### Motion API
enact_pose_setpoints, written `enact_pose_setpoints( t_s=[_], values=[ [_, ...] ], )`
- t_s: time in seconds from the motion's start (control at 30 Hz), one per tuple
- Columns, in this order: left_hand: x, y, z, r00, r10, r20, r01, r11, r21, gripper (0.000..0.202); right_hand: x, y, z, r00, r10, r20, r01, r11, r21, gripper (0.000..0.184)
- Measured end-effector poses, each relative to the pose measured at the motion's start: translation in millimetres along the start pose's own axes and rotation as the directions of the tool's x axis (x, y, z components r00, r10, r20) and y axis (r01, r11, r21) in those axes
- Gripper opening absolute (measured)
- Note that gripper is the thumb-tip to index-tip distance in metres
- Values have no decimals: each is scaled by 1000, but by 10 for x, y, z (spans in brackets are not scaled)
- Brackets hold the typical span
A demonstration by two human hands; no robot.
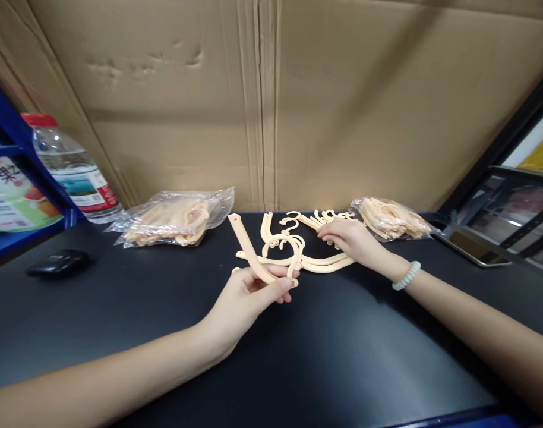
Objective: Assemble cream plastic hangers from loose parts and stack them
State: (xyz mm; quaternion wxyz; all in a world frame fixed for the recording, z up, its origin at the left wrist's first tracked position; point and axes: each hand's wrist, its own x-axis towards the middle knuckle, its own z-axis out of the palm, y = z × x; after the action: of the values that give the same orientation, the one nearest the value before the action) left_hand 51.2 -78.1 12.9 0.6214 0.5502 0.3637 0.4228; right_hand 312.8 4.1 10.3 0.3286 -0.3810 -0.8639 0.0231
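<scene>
My left hand [253,291] is closed around a cream plastic hanger arm [248,246] and a hanger hook [293,252], pinched together between thumb and fingers above the table. The arm piece slants up to the left; the hook curves over beside it. My right hand [349,241] reaches to a pile of loose cream hanger parts [309,222], its fingers bent and together on the pieces. What its fingertips hold is hidden. Behind my left hand, assembled-looking hangers [327,263] lie on the black table with their hooks pointing away.
Clear plastic bags of hanger parts lie at the back left [173,220] and back right [394,219]. At left are a black mouse [57,263] and a water bottle [78,172] with a red cap. Cardboard [186,119] stands behind the table [325,356]; a glossy dark-framed object [472,249] sits at right.
</scene>
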Motion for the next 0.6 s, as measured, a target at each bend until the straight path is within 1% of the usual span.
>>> enact_pose_setpoints(
  t_s=[0.07,0.13,0.17,0.23,0.3,0.37,0.43,0.47,0.53,0.6],
  values=[
    [-5,14,-2,1000,-1,-2,1,1000,1,18,-6,-63,-38,986,152,-74,-141,979,144,20],
    [-13,27,-5,1000,-13,1,13,1000,7,19,-19,-119,-84,944,308,-116,-253,904,345,23],
    [-17,30,-7,1000,-21,4,21,1000,12,20,-28,-146,-109,921,369,-128,-280,852,442,25],
    [-23,28,-12,999,-30,15,29,999,22,21,-50,-203,-155,880,454,-140,-300,761,576,30],
    [-23,17,-17,1000,-25,19,24,999,29,21,-73,-279,-180,850,504,-154,-309,715,628,32],
    [-18,4,-24,1000,-14,14,14,999,39,21,-93,-381,-167,819,546,-174,-303,671,677,29],
    [-10,-6,-33,1000,-11,18,10,999,43,20,-108,-507,-116,786,590,-185,-273,600,752,25],
    [-6,-8,-39,1000,-7,26,6,999,43,20,-114,-574,-83,772,612,-173,-262,554,790,23],
    [4,-13,-53,999,8,49,-10,999,37,19,-130,-706,-15,751,652,-106,-267,446,854,21],
    [13,-17,-66,997,23,67,-25,999,25,18,-151,-817,37,735,677,-16,-279,324,904,26]
  ],
)
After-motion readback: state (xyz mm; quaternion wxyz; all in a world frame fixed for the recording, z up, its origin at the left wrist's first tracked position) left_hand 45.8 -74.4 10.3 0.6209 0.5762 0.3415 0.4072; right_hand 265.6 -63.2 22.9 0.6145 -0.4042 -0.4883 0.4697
